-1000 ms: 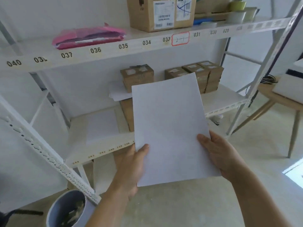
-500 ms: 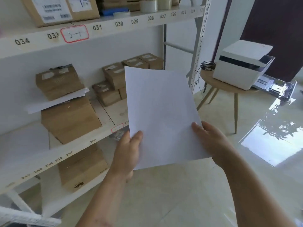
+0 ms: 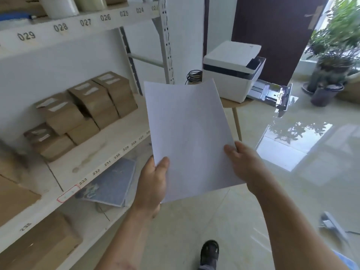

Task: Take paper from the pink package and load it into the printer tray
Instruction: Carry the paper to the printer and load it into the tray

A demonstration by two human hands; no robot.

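I hold a stack of white paper (image 3: 187,133) in front of me with both hands. My left hand (image 3: 153,184) grips its lower left corner and my right hand (image 3: 245,164) grips its lower right edge. Beyond the paper, a white printer (image 3: 231,69) sits on a small wooden table (image 3: 233,106). Its paper tray (image 3: 272,92) is pulled out to the right. The pink package is out of view.
A white numbered shelf rack (image 3: 97,152) with brown cardboard boxes (image 3: 87,106) runs along my left. A grey folder (image 3: 111,184) lies under the shelf. Potted plants (image 3: 335,61) stand at the far right on the glossy floor. My sandalled foot (image 3: 209,252) shows below.
The view has swung right along the shelf rack; the pink package has left the frame and the printer with its pulled-out tray is closer. Both hands keep their hold on the paper.
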